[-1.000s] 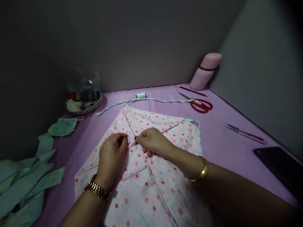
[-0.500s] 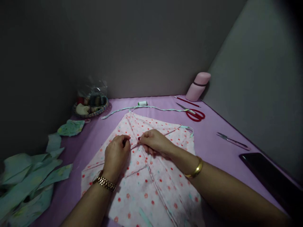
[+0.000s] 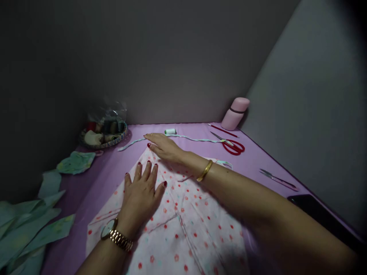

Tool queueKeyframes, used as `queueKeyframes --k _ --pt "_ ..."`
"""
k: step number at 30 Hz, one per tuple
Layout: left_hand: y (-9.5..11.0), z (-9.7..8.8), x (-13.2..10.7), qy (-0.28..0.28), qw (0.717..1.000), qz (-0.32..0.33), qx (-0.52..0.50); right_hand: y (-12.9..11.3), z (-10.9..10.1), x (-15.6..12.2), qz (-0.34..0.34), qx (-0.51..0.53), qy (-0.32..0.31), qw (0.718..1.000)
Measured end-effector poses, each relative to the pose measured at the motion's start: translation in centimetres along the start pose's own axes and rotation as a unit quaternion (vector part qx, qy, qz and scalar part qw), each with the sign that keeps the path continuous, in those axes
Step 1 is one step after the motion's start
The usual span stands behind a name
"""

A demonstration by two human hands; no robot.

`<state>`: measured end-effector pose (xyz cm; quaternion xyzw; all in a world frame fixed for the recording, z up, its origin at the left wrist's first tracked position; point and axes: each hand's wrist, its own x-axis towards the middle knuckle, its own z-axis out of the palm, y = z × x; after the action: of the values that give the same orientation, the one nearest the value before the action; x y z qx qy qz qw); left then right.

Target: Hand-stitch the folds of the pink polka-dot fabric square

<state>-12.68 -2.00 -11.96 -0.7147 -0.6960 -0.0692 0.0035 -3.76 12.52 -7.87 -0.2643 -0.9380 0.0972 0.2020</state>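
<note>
A pink cloth with red dots lies spread on a purple desk. The left hand rests flat on it, fingers spread, gripping nothing. The right hand lies open and flat at the cloth's far corner. At the back left, a small woven basket holds thread spools under clear wrapping. Red scissors lie near a pink bottle.
</note>
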Motion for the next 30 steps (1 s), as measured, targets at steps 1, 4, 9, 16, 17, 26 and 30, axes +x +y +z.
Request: queueKeyframes --k 1,4,9,16,17,26,30 --pt "0.1 0.0 0.0 0.003 1.0 -0.009 0.009 0.4 0.8 0.5 -0.019 -0.02 -0.027 0.999" --pt "0.3 -0.1 0.1 0.006 0.999 -0.027 0.028 1.6 3.1 1.1 -0.063 -0.058 -0.114 0.99" --pt "0.4 0.0 0.2 0.0 0.999 -0.031 0.042 3.1 5.5 0.7 -0.082 -0.059 -0.14 0.985" --pt "0.0 0.0 0.2 0.003 0.999 -0.022 0.033 1.8 2.9 0.0 -0.06 -0.059 -0.064 0.994" --pt "-0.1 -0.1 0.2 0.004 0.999 -0.022 0.027 1.5 1.9 -0.6 -0.046 -0.053 -0.047 0.996" --pt "0.6 -1.3 0.0 0.031 0.999 0.026 0.006 2.4 -2.3 -10.7 0.045 -0.038 -0.089 0.994" --pt "0.4 -0.4 0.0 0.018 1.0 0.011 -0.006 2.6 -0.8 -12.3 0.034 -0.039 -0.158 0.986"
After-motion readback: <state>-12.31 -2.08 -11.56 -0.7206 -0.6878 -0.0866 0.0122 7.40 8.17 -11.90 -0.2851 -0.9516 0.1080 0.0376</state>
